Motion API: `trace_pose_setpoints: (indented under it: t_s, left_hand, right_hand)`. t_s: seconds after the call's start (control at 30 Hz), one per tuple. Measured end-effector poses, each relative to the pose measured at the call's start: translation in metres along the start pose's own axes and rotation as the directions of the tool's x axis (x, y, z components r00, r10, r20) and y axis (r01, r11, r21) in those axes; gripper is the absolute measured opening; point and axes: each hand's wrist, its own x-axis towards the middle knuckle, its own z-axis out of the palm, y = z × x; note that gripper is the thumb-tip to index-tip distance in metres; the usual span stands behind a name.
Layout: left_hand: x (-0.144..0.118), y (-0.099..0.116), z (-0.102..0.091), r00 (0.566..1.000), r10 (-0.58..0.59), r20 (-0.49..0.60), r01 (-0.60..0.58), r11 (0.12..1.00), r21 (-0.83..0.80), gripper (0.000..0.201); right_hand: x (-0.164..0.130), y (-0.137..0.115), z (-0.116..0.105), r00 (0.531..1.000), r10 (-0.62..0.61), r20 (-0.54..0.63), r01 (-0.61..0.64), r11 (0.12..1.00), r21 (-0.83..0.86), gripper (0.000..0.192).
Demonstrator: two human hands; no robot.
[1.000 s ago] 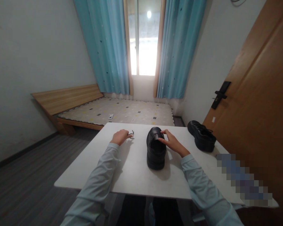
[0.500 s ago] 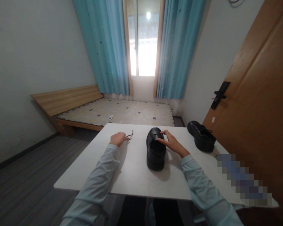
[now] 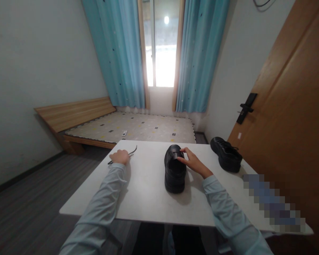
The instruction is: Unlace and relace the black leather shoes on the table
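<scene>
A black shoe [image 3: 174, 171] without a lace stands in the middle of the white table [image 3: 149, 198], its heel towards me. My right hand [image 3: 192, 162] rests on the shoe's upper right side, fingers pinching its tongue. My left hand [image 3: 119, 157] lies closed on the table's left part, gripping a black shoelace [image 3: 131, 152] whose ends stick out on both sides of the fist.
A second black shoe [image 3: 226, 154], laced, sits at the table's right far corner. A wooden door [image 3: 287, 117] stands close on the right. A low bed [image 3: 127, 129] and blue curtains lie beyond the table. Grey floor is on the left.
My left hand has slid left along the table, pulling the shoelace farther away from the shoe. My right hand has stayed on the shoe.
</scene>
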Motion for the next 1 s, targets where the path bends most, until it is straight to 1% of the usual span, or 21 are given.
trace_pose_setpoints:
  t_s: [0.07, 0.13, 0.2, 0.23, 0.27, 0.3, 0.33, 0.4, 0.47, 0.5, 0.53, 0.57, 0.63, 0.73, 0.83, 0.93, 1.0]
  left_hand:
    - [-0.008, 0.008, -0.006, 0.992, 0.031, -0.12, -0.026, 0.999, 0.045, 0.041]
    - [-0.021, 0.021, -0.017, 0.965, 0.107, -0.241, -0.092, 0.993, 0.074, 0.041]
    - [-0.039, 0.037, -0.032, 0.923, 0.229, -0.309, -0.219, 0.973, 0.067, 0.039]
    - [-0.049, 0.045, -0.041, 0.901, 0.29, -0.323, -0.29, 0.956, 0.049, 0.036]
    - [-0.059, 0.054, -0.05, 0.869, 0.373, -0.324, -0.386, 0.922, 0.025, 0.034]
    - [-0.07, 0.063, -0.058, 0.832, 0.455, -0.319, -0.483, 0.875, -0.012, 0.032]
    - [-0.081, 0.071, -0.066, 0.784, 0.535, -0.316, -0.578, 0.814, -0.055, 0.029]
    - [-0.101, 0.087, -0.076, 0.663, 0.671, -0.332, -0.737, 0.662, -0.132, 0.021]
    - [-0.117, 0.101, -0.079, 0.548, 0.778, -0.306, -0.836, 0.514, -0.192, 0.015]
    - [-0.123, 0.108, -0.078, 0.48, 0.827, -0.291, -0.876, 0.433, -0.214, 0.013]
    - [-0.128, 0.113, -0.076, 0.437, 0.855, -0.28, -0.895, 0.382, -0.23, 0.013]
    - [-0.131, 0.118, -0.073, 0.421, 0.872, -0.25, -0.9, 0.368, -0.234, 0.013]
    - [-0.135, 0.127, -0.067, 0.411, 0.894, -0.179, -0.904, 0.375, -0.205, 0.014]
    - [-0.134, 0.136, -0.059, 0.418, 0.901, -0.118, -0.906, 0.405, -0.124, 0.019]
    - [-0.132, 0.144, -0.055, 0.447, 0.891, -0.083, -0.894, 0.442, -0.065, 0.023]
    - [-0.132, 0.152, -0.054, 0.492, 0.87, -0.009, -0.87, 0.492, -0.017, 0.027]
    - [-0.134, 0.156, -0.054, 0.517, 0.856, 0.017, -0.856, 0.517, 0.002, 0.029]
  right_hand:
    - [0.0, 0.0, 0.0, 1.0, 0.0, -0.001, 0.0, 1.0, 0.003, 0.039]
    - [0.001, -0.001, 0.0, 1.0, 0.004, 0.0, -0.004, 1.0, 0.007, 0.039]
    - [0.001, -0.001, 0.0, 1.0, 0.01, 0.0, -0.01, 1.0, 0.01, 0.039]
    - [0.002, -0.002, 0.0, 1.0, 0.01, 0.0, -0.01, 1.0, 0.012, 0.039]
    - [0.002, -0.002, 0.001, 1.0, 0.01, 0.0, -0.01, 1.0, 0.012, 0.039]
    - [0.002, -0.002, 0.001, 1.0, 0.009, 0.0, -0.009, 1.0, 0.012, 0.038]
    - [0.002, -0.002, 0.002, 1.0, 0.007, -0.001, -0.007, 1.0, 0.013, 0.038]
    - [0.002, -0.002, 0.003, 1.0, -0.002, -0.004, 0.002, 1.0, 0.018, 0.038]
    - [0.003, -0.002, 0.004, 1.0, -0.013, -0.007, 0.014, 1.0, 0.026, 0.037]
    - [0.003, -0.002, 0.005, 1.0, -0.018, -0.005, 0.018, 0.999, 0.031, 0.037]
    - [0.004, -0.002, 0.006, 1.0, -0.021, -0.003, 0.021, 0.999, 0.035, 0.036]
    - [0.004, -0.001, 0.006, 1.0, -0.022, -0.002, 0.022, 0.999, 0.04, 0.036]
    - [0.005, 0.0, 0.008, 1.0, -0.021, -0.004, 0.021, 0.999, 0.046, 0.035]
    - [0.006, 0.003, 0.009, 1.0, -0.022, -0.014, 0.023, 0.998, 0.053, 0.033]
    - [0.006, 0.005, 0.009, 0.999, -0.036, -0.02, 0.037, 0.997, 0.065, 0.03]
    - [0.005, 0.005, 0.009, 0.999, -0.05, -0.014, 0.051, 0.996, 0.075, 0.03]
    - [0.005, 0.003, 0.008, 0.999, -0.045, -0.006, 0.045, 0.996, 0.076, 0.03]
